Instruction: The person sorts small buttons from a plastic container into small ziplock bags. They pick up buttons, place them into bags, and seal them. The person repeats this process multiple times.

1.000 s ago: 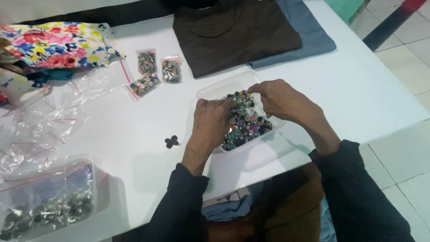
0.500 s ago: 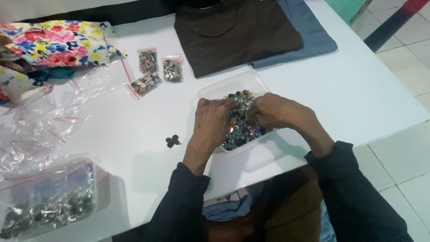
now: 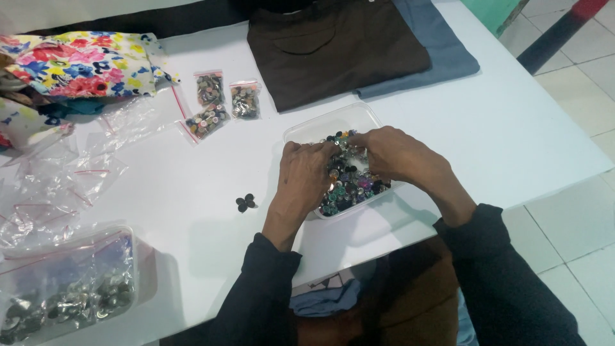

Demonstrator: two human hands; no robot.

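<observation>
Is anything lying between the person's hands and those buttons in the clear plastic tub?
Nothing visible: the left hand and right hand already rest in the lidless clear plastic tub, on the mixed coloured buttons.

A white tabletop [image 3: 512, 128] fills most of the view, smooth and slightly glossy, its surface catching soft, even light from above with only faint shadows. Its right edge runs diagonally from about 1 o'clock down toward 4 o'clock. Beyond that edge, the floor [image 3: 570, 250] is laid with pale, off-white square tiles divided by thin grey grout lines. At 1 o'clock, on the floor, a dark diagonal bar [image 3: 554, 35] with a red end crosses the tiles, and just beside it, at the top border, a green patch [image 3: 490, 9] shows; what either belongs to cannot be told. No walls or windows are visible.
</observation>
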